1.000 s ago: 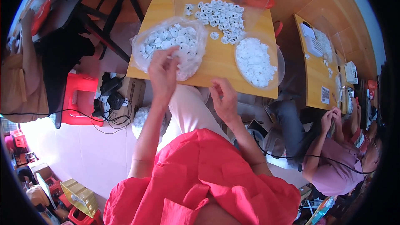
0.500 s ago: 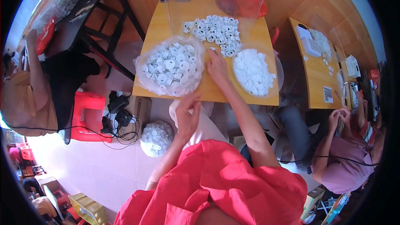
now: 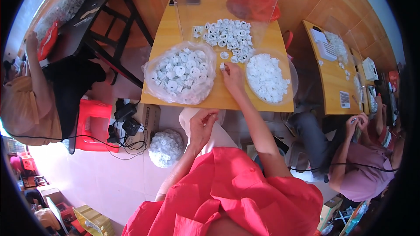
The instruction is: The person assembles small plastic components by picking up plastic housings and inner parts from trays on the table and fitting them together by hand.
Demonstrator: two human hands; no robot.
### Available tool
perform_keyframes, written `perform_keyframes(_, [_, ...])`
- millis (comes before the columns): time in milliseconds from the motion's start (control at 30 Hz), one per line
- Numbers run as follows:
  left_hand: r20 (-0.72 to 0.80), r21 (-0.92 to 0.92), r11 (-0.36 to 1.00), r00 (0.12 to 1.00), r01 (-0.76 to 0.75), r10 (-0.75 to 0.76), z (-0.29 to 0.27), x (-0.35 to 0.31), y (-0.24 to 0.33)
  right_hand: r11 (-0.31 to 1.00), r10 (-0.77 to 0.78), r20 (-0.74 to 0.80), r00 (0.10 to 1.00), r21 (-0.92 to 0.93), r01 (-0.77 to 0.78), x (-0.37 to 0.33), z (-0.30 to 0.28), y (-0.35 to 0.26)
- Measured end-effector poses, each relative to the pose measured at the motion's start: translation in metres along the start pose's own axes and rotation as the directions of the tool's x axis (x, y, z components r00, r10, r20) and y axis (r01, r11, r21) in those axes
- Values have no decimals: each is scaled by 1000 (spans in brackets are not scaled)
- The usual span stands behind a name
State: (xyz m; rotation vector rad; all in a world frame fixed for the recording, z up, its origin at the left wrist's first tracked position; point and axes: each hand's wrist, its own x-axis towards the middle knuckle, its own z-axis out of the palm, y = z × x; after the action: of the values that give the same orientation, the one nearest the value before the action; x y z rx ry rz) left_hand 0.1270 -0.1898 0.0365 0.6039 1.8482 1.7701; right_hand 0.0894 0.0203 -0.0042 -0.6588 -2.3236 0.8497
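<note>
Now your right hand [image 3: 234, 80] is nearer you than before, fingers [image 3: 226, 72] pinching a white piece [image 3: 222, 66] clear of the ring pile [image 3: 229, 34] on the counter [image 3: 224, 97]. Your left hand [image 3: 201, 127] curls; I can't tell if it's empty.

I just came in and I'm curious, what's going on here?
Someone in a red top is handling little white parts at a wooden table. Their right hand seems to pinch a small white piece. Their left hand is by the table's near edge; I can't tell if it holds anything. A plastic bag of parts, a loose pile and a white heap sit there too.
</note>
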Motion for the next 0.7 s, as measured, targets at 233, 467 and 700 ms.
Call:
perform_keyframes(233, [-126,-188,982,992,-19,-5,21,30,-2,839,315,94,944,437,-323,-51,-34,-19])
perform_keyframes(467, [-8,-333,942,999,31,-36,35,67,-29,971,-7,8,1000,239,5,-79,-46,-36])
perform_keyframes(700, [294,-708,597,926,377,-237,8,51,-15,987,94,-43,995,136,-87,-73,-109,-28])
